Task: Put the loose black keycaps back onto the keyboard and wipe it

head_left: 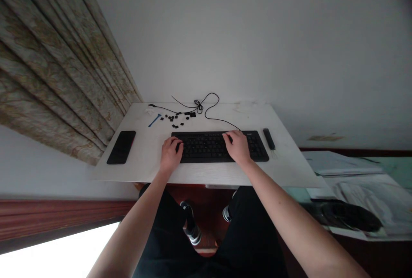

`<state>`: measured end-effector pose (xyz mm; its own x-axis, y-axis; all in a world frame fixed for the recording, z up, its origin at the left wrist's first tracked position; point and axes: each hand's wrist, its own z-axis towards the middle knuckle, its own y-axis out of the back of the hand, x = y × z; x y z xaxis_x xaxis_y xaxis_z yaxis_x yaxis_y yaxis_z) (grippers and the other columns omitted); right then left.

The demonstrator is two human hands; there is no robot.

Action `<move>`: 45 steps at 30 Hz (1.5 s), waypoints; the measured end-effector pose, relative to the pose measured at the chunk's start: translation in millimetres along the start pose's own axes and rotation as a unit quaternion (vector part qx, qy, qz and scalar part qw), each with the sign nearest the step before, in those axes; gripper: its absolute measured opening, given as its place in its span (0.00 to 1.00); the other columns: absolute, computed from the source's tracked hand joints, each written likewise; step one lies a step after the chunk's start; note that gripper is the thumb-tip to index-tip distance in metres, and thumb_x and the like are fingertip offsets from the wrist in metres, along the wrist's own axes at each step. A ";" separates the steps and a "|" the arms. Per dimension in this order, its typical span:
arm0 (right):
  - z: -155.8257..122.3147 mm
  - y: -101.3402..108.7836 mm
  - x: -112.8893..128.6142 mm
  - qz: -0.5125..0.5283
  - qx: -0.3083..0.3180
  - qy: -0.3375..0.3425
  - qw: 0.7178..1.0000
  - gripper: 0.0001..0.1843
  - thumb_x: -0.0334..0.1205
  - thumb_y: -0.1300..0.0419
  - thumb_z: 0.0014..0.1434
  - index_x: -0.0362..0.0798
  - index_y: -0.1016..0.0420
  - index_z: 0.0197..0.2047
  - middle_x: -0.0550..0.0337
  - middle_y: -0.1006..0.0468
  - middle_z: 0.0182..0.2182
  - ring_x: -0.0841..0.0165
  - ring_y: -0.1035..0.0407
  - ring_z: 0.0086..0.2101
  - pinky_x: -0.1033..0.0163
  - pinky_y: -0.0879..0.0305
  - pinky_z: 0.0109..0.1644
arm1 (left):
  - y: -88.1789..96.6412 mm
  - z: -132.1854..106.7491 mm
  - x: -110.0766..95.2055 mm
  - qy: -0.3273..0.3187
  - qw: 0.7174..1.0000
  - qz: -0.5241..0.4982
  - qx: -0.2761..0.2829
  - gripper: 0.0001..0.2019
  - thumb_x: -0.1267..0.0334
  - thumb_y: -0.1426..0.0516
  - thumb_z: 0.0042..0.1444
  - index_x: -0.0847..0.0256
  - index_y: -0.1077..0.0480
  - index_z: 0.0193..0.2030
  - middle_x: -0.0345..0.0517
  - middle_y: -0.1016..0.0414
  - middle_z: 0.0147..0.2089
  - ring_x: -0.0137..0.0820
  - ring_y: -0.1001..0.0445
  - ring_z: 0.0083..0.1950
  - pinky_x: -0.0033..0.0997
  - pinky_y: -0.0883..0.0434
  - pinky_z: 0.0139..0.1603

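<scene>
Centre stage on the white, flat-topped desk (209, 174) lay the long black plastic keyboard (206, 149), running level with the near edge, and both bare hands were on it! The left hand (171, 152) had the keyboard's left end, fingers bent, thumb by the keys; whether it gripped or merely rested, there was no telling. Over on the other flank, the right hand (237, 144) lay across the upper keys towards the right end, fingers loosely curled, and its grip, too, could not be made out.

Up towards the desk's far left corner, what a scatter: small, square black keycaps (171, 118), some bunched, some apart, with a slim blue stick-shaped tool (155, 120) slanting just left of them. Behind, the thin black cable (198, 106) looped and knotted near the far edge, one run dropping to the keyboard by the right hand. Out wide, a black, red-edged phone (121, 147) lay along the left edge; near the right edge, a narrow black bar-shaped object (269, 139) sat just beside the keyboard.
</scene>
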<state>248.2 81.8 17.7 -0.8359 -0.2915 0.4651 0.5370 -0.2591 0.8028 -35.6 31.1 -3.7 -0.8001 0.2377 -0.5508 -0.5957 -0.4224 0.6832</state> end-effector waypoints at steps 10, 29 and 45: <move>-31.4 -6.2 8.7 -0.051 -0.030 0.057 0.997 0.16 0.44 0.50 0.70 0.48 0.23 0.41 0.50 0.21 0.43 0.58 0.31 0.46 0.51 0.45 0.55 | 5.3 47.2 8.1 -0.005 0.997 0.068 0.031 0.12 0.65 0.46 0.63 0.60 0.27 0.50 0.55 0.28 0.54 0.42 0.30 0.58 0.44 0.33 0.63; -32.4 -5.9 3.8 -0.068 -0.068 0.068 0.993 0.17 0.43 0.50 0.70 0.47 0.23 0.38 0.51 0.21 0.40 0.60 0.32 0.42 0.53 0.44 0.51 | -5.2 112.0 18.6 0.108 0.988 -0.047 0.103 0.05 0.66 0.43 0.59 0.61 0.25 0.36 0.52 0.25 0.42 0.41 0.30 0.49 0.41 0.34 0.52; -37.3 -3.8 6.7 -0.046 -0.097 0.135 0.985 0.12 0.40 0.48 0.69 0.48 0.24 0.40 0.53 0.20 0.38 0.62 0.30 0.40 0.53 0.43 0.52 | -11.5 25.5 -81.4 0.326 0.641 -0.664 0.205 0.12 0.58 0.34 0.55 0.65 0.26 0.40 0.43 0.31 0.37 0.20 0.38 0.30 0.21 0.38 0.29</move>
<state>244.9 46.5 3.8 -0.8358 -0.4858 0.2558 0.4932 -0.4595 0.7387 34.5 38.9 45.6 0.5508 -0.3230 -0.7696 -0.7967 0.0716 -0.6002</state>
